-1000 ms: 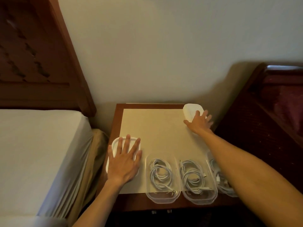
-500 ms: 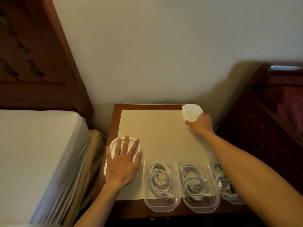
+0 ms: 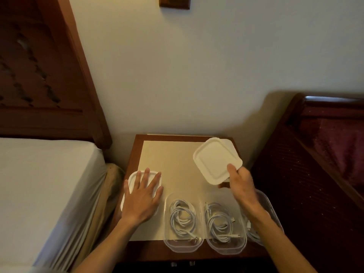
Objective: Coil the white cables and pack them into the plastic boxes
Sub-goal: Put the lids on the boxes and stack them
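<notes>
At the lower middle of the frame a small wooden bedside table [image 3: 137, 152] stands against the wall, with a pale mat [image 3: 173, 164] covering most of its top. The left hand [image 3: 142, 196] lies flat with fingers spread and straight on a closed box with a white lid [image 3: 133, 177] at the table's left edge. The right hand [image 3: 241, 183], right of centre, pinches a loose white lid [image 3: 215, 159] by its near corner, thumb on top, and holds it tilted above the table; another white lid [image 3: 228, 142] seems to lie beneath it at the far right corner, though only a sliver shows. Along the table's near edge sit three clear plastic boxes without lids: the left open box [image 3: 183, 247] holds a coiled white cable [image 3: 182, 218], the middle open box [image 3: 225, 249] beside it holds a second coiled cable [image 3: 219, 223], and the right open box [image 3: 273, 211] is mostly hidden by the right forearm, with a bit of white cable [image 3: 249, 226] visible inside. A bed with a white sheet [image 3: 43, 184] fills the lower left, and dark wooden furniture [image 3: 315, 174] stands at the right.
</notes>
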Demonstrator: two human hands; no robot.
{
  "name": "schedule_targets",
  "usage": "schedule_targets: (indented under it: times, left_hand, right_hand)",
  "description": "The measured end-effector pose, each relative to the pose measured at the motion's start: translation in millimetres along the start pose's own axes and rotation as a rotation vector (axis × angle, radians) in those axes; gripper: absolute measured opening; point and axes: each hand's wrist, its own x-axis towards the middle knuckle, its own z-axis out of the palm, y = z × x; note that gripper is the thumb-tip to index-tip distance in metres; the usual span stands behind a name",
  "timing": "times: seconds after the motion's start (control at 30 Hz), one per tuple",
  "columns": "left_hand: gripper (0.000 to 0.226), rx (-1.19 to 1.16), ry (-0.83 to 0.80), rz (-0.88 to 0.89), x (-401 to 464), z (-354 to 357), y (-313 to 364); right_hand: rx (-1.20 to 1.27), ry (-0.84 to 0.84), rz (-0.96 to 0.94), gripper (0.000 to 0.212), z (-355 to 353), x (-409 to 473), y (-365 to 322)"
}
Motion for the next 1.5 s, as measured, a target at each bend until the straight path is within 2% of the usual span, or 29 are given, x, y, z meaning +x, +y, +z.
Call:
schedule_targets:
  times: [0.07, 0.13, 0.2, 0.27, 0.33, 0.53, 0.67, 0.8, 0.87, 0.97, 1.17, 1.23, 1.33, 1.5]
  left_hand:
    - [0.096, -0.035, -0.021, 0.016, 1, -8, 1]
    - [0.099, -0.071, 0.034, 0.028, -2, -23, 7]
    - [0.073, -0.150, 0.252, 0.039, -14, -34, 19]
    - [0.049, -0.328, 0.391, 0.017, -37, -39, 38]
    - [0.035, -0.403, 0.337, -0.003, -64, -38, 57]
    - [0.029, -0.304, 0.185, -0.109, -104, -14, 74]
    - [0.027, -0.274, 0.204, -0.114, -109, -14, 75]
    - [0.035, -0.401, 0.183, -0.155, -107, -11, 74]
    - [0.037, -0.517, 0.182, -0.218, -106, -9, 74]
    - [0.027, -0.598, 0.216, -0.258, -109, -12, 74]
    - [0.019, -0.634, 0.259, -0.309, -129, -20, 62]
    - [0.013, -0.634, 0.274, -0.315, -132, -19, 59]
    - [0.013, -0.641, 0.246, -0.332, -130, -16, 55]
    - [0.011, -0.700, 0.211, -0.359, -124, -15, 50]
  right_hand:
    - [0.057, -0.086, 0.037, 0.015, -2, -38, 4]
    - [0.013, -0.117, 0.018, 0.033, 1, -67, 10]
    - [-0.088, -0.120, -0.005, 0.053, 8, -84, 21]
    - [-0.156, -0.116, 0.010, 0.059, 17, -96, 33]
    - [-0.197, -0.141, 0.041, 0.063, 26, -106, 41]
    - [-0.535, -0.240, -0.051, 0.070, 43, -133, 52]
    - [-0.929, -0.249, -0.138, 0.055, 44, -144, 46]
    - [-1.073, -0.239, -0.164, 0.048, 46, -141, 43]
    - [-1.110, -0.249, -0.169, 0.050, 47, -140, 43]
    - [-1.107, -0.269, -0.190, 0.048, 46, -139, 43]
    - [-0.964, -0.286, -0.205, 0.033, 54, -138, 39]
    - [-0.986, -0.298, -0.202, 0.040, 60, -137, 40]
    - [-1.038, -0.357, -0.187, 0.064, 66, -134, 44]
    - [-1.033, -0.401, -0.142, 0.073, 70, -131, 49]
